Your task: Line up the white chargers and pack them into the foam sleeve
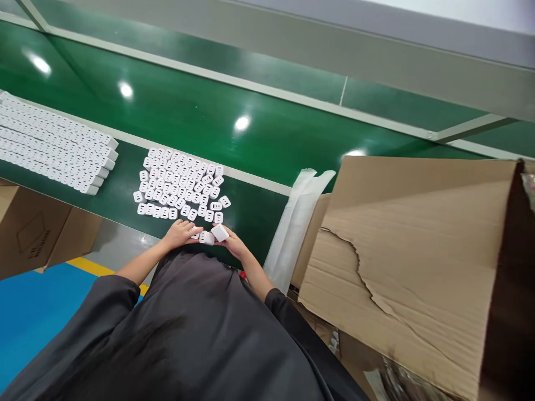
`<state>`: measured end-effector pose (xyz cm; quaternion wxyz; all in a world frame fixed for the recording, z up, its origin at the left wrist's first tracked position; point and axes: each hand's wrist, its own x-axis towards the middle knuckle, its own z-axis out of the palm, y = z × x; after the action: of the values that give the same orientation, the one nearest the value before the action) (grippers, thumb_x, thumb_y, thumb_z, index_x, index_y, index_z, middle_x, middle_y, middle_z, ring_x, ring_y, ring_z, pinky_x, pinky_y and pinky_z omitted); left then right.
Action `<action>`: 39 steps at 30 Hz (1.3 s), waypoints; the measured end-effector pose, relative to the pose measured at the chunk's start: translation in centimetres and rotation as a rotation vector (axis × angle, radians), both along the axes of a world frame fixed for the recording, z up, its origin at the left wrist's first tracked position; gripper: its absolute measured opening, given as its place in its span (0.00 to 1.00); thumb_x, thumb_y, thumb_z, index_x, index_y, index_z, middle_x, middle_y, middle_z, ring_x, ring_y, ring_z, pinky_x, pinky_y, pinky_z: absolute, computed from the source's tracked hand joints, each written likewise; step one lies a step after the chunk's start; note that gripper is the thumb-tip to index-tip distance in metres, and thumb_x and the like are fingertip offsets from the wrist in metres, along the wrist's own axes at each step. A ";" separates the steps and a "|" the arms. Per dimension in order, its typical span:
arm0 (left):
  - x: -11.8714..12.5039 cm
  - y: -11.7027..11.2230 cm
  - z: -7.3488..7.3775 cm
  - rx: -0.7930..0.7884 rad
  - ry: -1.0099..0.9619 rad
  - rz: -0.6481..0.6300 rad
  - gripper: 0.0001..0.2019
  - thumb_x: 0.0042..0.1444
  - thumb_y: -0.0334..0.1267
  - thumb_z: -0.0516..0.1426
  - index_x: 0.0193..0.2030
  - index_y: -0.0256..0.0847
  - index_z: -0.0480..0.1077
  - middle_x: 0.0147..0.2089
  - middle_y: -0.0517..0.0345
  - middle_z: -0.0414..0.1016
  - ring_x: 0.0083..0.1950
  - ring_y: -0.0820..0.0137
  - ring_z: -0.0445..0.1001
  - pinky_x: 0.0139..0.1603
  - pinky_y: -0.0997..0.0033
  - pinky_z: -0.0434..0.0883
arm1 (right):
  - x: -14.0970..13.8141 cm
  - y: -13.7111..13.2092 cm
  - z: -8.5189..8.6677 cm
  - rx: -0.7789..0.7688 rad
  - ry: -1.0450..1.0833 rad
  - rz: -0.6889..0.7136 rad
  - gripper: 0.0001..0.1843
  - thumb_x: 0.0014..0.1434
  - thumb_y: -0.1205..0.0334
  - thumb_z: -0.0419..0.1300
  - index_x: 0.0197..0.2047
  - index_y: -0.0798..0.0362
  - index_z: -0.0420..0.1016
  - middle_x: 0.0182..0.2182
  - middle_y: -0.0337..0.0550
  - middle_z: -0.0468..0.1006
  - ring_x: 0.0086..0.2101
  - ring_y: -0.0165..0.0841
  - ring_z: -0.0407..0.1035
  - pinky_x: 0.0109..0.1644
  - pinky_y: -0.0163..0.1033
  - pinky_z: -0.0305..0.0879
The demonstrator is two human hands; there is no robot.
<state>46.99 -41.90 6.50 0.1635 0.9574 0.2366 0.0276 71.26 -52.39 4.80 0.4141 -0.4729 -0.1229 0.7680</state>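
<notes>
At the near edge of the green table (pixel 259 223), my left hand (pixel 179 235) is closed around a white two-port USB charger (pixel 195 231), which its fingers partly cover. Another white charger (pixel 206 238) lies between my hands, close to the left fingertips; whether they touch it I cannot tell. My right hand (pixel 234 245) grips a tilted charger (pixel 220 233) between thumb and fingers, with a plain white side facing up. Just beyond both hands spreads a loose group of similar chargers (pixel 179 178), most with their two dark slots upward.
Tight rows of white chargers (pixel 50 145) stand on the table at the left. A large torn cardboard box (pixel 401 245) rises at the right, with translucent plastic sheeting (pixel 288 228) beside it. Another carton (pixel 37 231) sits below the table at left. A pale shelf edge (pixel 334 50) crosses overhead.
</notes>
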 end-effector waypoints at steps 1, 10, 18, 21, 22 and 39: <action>0.1 0.2 -0.1 0.014 0.007 -0.014 0.22 0.66 0.57 0.51 0.58 0.48 0.73 0.43 0.49 0.77 0.42 0.65 0.72 0.40 0.65 0.61 | -0.2 -0.1 -0.1 -0.007 -0.012 -0.025 0.29 0.52 0.54 0.68 0.57 0.45 0.73 0.46 0.43 0.82 0.43 0.37 0.76 0.50 0.45 0.73; -0.2 1.7 -0.4 0.124 0.041 -0.046 0.21 0.67 0.54 0.51 0.61 0.50 0.70 0.46 0.48 0.77 0.46 0.62 0.73 0.46 0.62 0.61 | -2.6 -0.2 -0.2 -0.044 0.007 -0.179 0.28 0.44 0.53 0.72 0.50 0.47 0.78 0.42 0.42 0.83 0.48 0.41 0.75 0.52 0.45 0.71; -0.9 3.7 0.0 0.148 0.029 -0.069 0.23 0.67 0.55 0.52 0.65 0.55 0.67 0.55 0.48 0.76 0.54 0.59 0.72 0.53 0.59 0.59 | -2.1 -0.4 -0.2 -0.034 0.034 -0.291 0.27 0.43 0.56 0.72 0.49 0.47 0.78 0.42 0.42 0.83 0.49 0.42 0.74 0.54 0.46 0.70; -0.6 2.7 0.6 0.140 0.011 -0.087 0.28 0.64 0.59 0.53 0.67 0.51 0.65 0.59 0.47 0.75 0.57 0.57 0.71 0.57 0.59 0.58 | -2.3 -0.3 0.1 -0.012 0.057 -0.312 0.26 0.45 0.55 0.70 0.49 0.47 0.77 0.42 0.41 0.82 0.50 0.41 0.73 0.55 0.46 0.69; -0.4 2.2 0.7 0.134 0.004 -0.098 0.31 0.63 0.61 0.53 0.68 0.50 0.64 0.61 0.47 0.74 0.59 0.57 0.71 0.58 0.58 0.58 | -2.4 -0.3 0.2 -0.005 0.066 -0.313 0.26 0.45 0.55 0.70 0.49 0.47 0.77 0.42 0.41 0.82 0.50 0.40 0.73 0.55 0.46 0.69; 2.7 1.0 1.4 0.120 0.054 -0.054 0.21 0.62 0.36 0.55 0.62 0.43 0.69 0.55 0.43 0.75 0.60 0.53 0.69 0.61 0.51 0.59 | -1.0 -2.2 0.1 0.091 -0.113 -0.265 0.41 0.39 0.66 0.63 0.60 0.41 0.66 0.47 0.40 0.74 0.41 0.35 0.73 0.44 0.40 0.74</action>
<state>49.66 -40.91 7.93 0.1002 0.9719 0.2128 0.0115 70.25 -54.55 4.93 0.5251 -0.5082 -0.1172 0.6725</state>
